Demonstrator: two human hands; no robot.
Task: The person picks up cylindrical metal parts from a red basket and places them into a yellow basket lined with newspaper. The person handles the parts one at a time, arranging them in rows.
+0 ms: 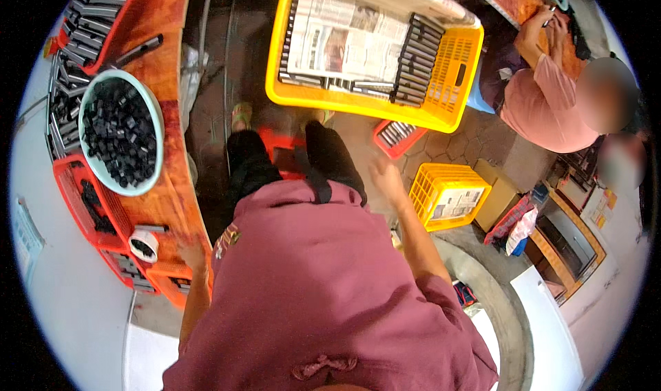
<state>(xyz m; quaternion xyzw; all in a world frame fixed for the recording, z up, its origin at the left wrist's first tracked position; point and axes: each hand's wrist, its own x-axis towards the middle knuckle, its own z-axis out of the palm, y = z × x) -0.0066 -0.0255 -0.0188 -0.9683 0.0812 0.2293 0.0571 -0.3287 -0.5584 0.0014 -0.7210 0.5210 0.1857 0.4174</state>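
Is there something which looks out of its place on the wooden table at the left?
Yes: one dark tube lies loose on the wooden table, outside the red basket, where similar tubes lie gathered.

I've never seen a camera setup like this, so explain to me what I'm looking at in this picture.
There's no machine here, just a person with bare hands. The camera is worn on the head and looks down, so you see the person's own maroon shirt below. Its wide lens bends straight edges.

The left hand is at the edge of a wooden table; the right hand is out to the other side. I see nothing held in either, though the left is blurred.

On the table are a pale blue bowl of small black pieces and a white cup. Ahead is a yellow crate with newspaper and dark bars inside. At upper right, another person sits working.
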